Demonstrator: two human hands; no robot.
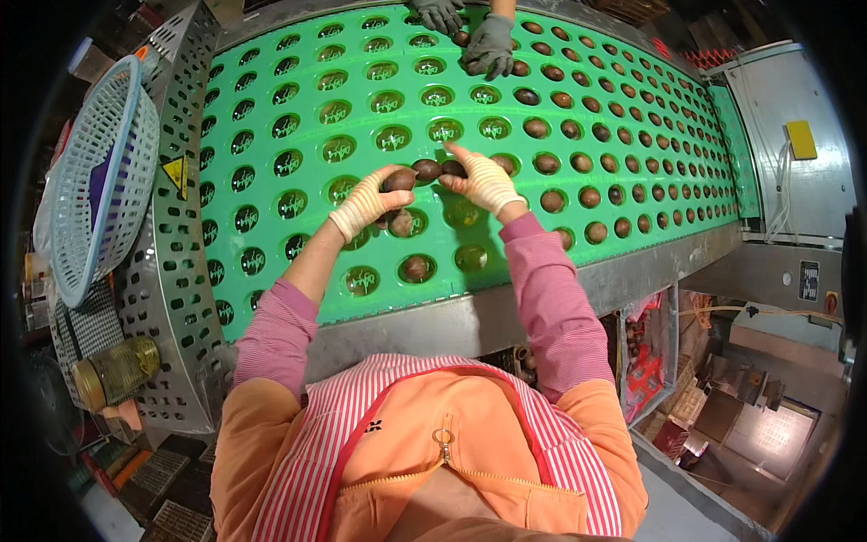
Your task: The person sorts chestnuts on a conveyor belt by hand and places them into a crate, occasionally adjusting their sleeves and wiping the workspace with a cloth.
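Before me lies a green conveyor mat (311,183) with rows of round cups. My left hand (369,201), in a striped fingerless glove, holds a dark brown, egg-shaped item (399,179) between thumb and fingers. Just right of it is another brown item (426,171). My right hand (477,177), gloved alike, has its thumb and fingers around a dark item (453,169), index finger stretched out over the mat. Below my left hand a paler brown item (402,223) rests in a cup. Nearer me, one more (416,269) fills a cup. Cups on the right hold brown items; those on the left hold none.
Across the mat, a co-worker's grey-gloved hands (489,47) reach among the items. A perforated metal guard (177,223) with a blue plastic basket (112,176) and a glass jar (118,372) stands left. A metal machine housing (786,156) closes the right end. The metal frame edge (420,328) runs before me.
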